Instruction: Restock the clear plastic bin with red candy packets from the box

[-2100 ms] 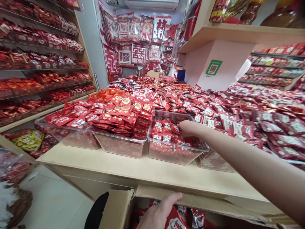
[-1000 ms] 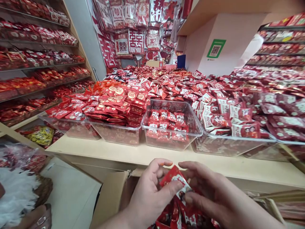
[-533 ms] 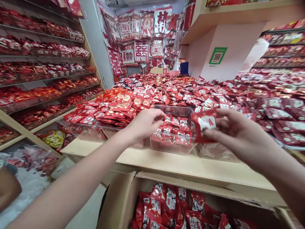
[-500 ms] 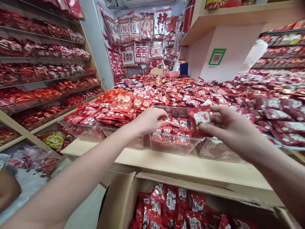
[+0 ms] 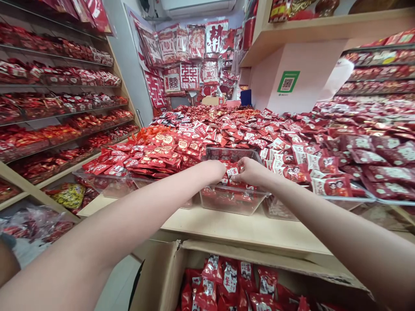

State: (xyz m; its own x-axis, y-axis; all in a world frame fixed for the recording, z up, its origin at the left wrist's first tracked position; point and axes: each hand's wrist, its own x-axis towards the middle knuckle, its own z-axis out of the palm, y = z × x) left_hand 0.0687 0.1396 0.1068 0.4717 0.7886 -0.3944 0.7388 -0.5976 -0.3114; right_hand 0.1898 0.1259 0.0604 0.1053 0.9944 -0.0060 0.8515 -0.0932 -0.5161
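Observation:
A clear plastic bin with small red packets in it stands at the counter's front edge, and both my hands reach into it. My right hand pinches a small red packet with a white label, held low inside the bin. Beside it on the left, my left hand is bent down over the packets. Its fingers are hidden behind the wrist, so I cannot see what they touch. Below the counter, an open cardboard box contains similar red packets.
Heaped red and orange packets fill bins to the left, and white-and-red packets lie to the right. The counter edge runs above the box. Stocked shelves line the left wall. Part of another person shows at lower left.
My right hand has moved left and down into the bin with its packet. My left hand has dipped lower among the packets. The view has shifted slightly.

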